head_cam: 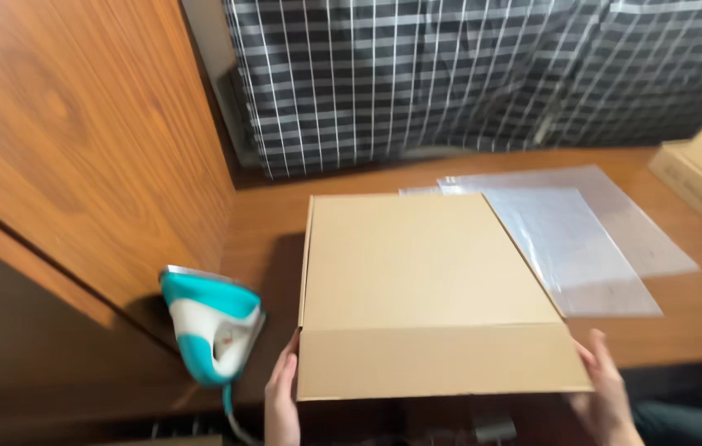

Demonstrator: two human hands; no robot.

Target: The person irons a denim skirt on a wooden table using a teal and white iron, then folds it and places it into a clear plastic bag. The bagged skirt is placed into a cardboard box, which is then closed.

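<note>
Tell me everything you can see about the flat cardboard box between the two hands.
The cardboard box is flat, shallow and plain brown, closed, with a front flap folded down along a crease. It lies level on the wooden table, its near edge at the table's edge. The left hand touches its near left corner and the right hand its near right corner, fingers straight. Its far right side overlaps clear plastic sheets. A teal and white iron stands apart at its left.

Place: home work corner, likely a small packing spot | wooden table (681, 318) across the middle | wood-panel furniture (78, 140) at 9 o'clock | teal-and-white clothes iron (215, 326) at 7 o'clock | checked fabric bag (466, 74) at 12 o'clock | clear plastic sleeves (582, 239) at 3 o'clock.
</note>
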